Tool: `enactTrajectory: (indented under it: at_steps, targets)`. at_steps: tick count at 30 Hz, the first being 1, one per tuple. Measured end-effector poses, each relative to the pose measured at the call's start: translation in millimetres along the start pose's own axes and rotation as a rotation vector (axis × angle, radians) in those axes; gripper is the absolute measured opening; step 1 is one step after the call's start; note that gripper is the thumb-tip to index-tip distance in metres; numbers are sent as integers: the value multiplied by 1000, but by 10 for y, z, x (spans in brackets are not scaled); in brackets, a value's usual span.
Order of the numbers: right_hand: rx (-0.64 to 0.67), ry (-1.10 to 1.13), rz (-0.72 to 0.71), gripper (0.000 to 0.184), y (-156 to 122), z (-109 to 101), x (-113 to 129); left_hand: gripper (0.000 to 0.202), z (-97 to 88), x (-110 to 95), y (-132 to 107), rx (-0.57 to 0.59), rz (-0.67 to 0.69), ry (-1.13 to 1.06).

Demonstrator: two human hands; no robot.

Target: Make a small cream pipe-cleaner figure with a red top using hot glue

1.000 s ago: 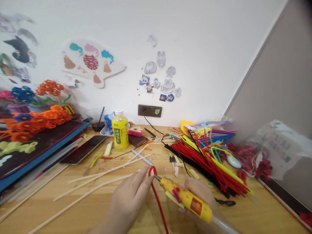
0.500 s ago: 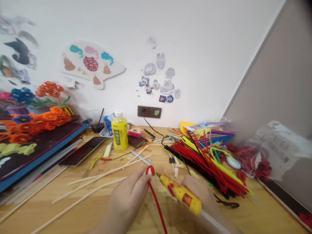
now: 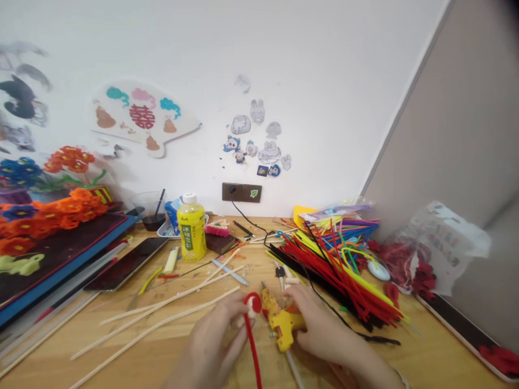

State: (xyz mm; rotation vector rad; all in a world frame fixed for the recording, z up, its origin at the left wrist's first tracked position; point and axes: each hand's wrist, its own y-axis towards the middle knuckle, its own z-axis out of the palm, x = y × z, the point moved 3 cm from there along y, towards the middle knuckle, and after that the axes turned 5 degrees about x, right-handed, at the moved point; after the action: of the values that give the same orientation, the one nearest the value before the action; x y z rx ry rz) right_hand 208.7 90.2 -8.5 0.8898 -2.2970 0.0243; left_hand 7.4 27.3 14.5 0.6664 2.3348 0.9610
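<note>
Low in the middle of the frame, my left hand [image 3: 219,343] pinches the red pipe cleaner [image 3: 252,351] just under its curl, and my right hand [image 3: 320,329], closed around the yellow glue gun [image 3: 281,321], has pulled its nozzle off the curl, so I judge this gluing touch finished.

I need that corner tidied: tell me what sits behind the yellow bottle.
Behind the yellow bottle are a blue carton and a white tray. The bottle covers the carton's right part and the tray's middle, so anything lying there cannot be seen.
</note>
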Motion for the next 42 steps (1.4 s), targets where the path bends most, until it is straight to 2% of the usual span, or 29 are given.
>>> enactTrajectory:
  at_steps: [4, 6, 9, 12, 16, 19, 25, 31, 37, 42]
  targets:
    - [-98, 173, -76, 33, 6, -57, 208, 15, 8, -34, -28, 37, -10, -55]
    - [-100, 302, -129, 26, -6, -45, 335, 17, 25, -49, -38, 64, 8, -77]
    - [-74, 387, -159, 31, -51, 14, 461, 24, 79, -77, -51, 143, 31, -144]
    - [-95, 384, -135, 34, -96, 71, 478, 30, 139, -81, -77, 180, -7, -187]
    - [-98, 378, -104, 35, -113, 125, 436, 30, 192, -42, -128, 184, -96, -166]
    - [-108, 430, -96, 39, -108, 162, 413, 29, 213, -20, -160, 195, -111, -130]
    - [-109, 543, -76, 42, -81, 256, 384, 26, 213, -37, -180, 157, -21, -66]
    - [-64, 765, 47, 42, -55, 292, 385, 28, 202, -65, -177, 177, 19, -51]
    - [-30, 922, 87, 41, -43, 319, 398, 25, 168, -97, -137, 160, -43, -147]
    - [-49, 949, 117, 38, -50, 327, 387, 26, 186, -94, -132, 154, -138, -260]
